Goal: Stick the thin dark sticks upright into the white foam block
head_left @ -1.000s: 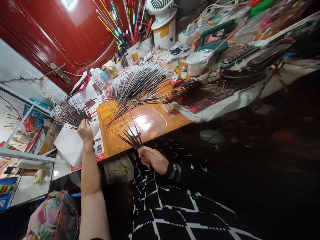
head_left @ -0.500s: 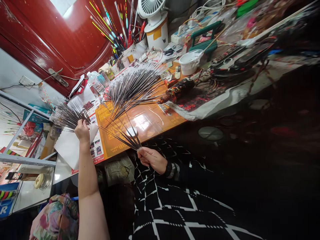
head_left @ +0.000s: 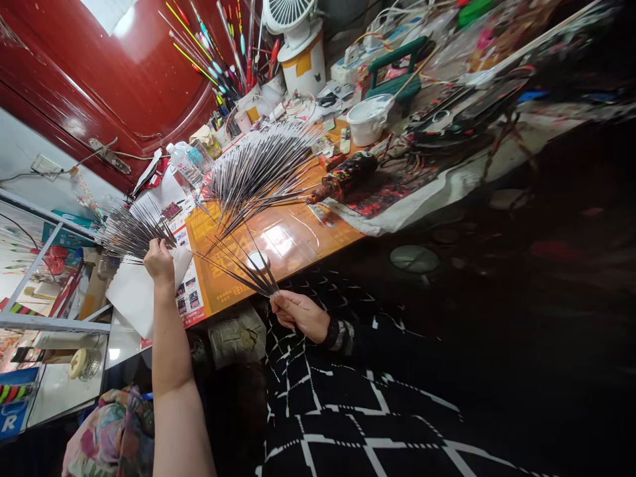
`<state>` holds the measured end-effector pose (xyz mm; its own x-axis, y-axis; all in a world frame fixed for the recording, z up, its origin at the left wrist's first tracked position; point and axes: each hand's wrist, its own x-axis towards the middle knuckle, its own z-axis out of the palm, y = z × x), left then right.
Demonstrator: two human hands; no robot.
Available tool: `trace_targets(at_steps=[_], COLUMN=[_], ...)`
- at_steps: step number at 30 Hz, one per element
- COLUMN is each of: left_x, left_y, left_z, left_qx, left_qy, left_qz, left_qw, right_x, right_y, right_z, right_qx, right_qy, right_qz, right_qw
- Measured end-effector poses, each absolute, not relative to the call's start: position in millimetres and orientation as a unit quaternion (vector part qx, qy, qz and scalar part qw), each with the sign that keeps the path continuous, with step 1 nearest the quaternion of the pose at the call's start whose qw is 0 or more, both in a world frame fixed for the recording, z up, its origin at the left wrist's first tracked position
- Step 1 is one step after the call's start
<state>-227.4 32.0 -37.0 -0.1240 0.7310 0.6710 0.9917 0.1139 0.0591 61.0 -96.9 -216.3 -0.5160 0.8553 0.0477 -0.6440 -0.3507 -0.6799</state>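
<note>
My right hand (head_left: 303,314) is closed round the lower ends of several thin dark sticks (head_left: 258,283), which fan out up and to the left over the table edge. At the left, my left hand (head_left: 159,262) has its fingers pressed together at the near right end of a pile of thin dark sticks (head_left: 126,232). What is between those fingertips is too small to make out. A larger heap of grey and dark sticks (head_left: 263,165) lies fanned out farther back on the table.
A white round lid (head_left: 257,260) lies on the orange tabletop (head_left: 218,291). Behind stand a water bottle (head_left: 183,164), upright colourful fishing floats (head_left: 243,59) and a white fan (head_left: 291,14). To the right are a white tub (head_left: 368,120) and a dark-handled tool (head_left: 350,173). White paper (head_left: 134,298) lies at left.
The whole view has shifted slightly, with most things a little farther left. My left hand stays at the left pile, and my right hand still holds its fan of sticks.
</note>
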Motion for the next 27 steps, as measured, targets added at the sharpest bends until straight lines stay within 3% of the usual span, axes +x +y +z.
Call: trace_targets(at_steps=[15, 23, 25, 27], left_x=[-227.7, -229.2, -219.7, -200.4], left_y=[34.2, 18.5, 5.9, -11.8], left_z=[-63.0, -49.5, -48.2, -51.8], left_qx=[-0.614, -0.595, -0.596, -0.614], left_qy=[-0.712, -0.719, -0.719, -0.709], left_qz=[-0.255, -0.259, -0.281, -0.327], left_qw=[0.229, 0.248, 0.220, 0.113], right_x=[60.8, 62.3, 61.3, 60.2], right_y=[-97.6, -98.2, -97.8, -97.2], right_z=[-216.5, -215.7, -215.9, -216.2], right_qx=[-0.162, -0.162, -0.162, -0.163], right_qy=[-0.326, -0.336, -0.335, -0.328], right_qz=[0.808, 0.804, 0.803, 0.805], right_qw=[0.464, 0.464, 0.465, 0.466])
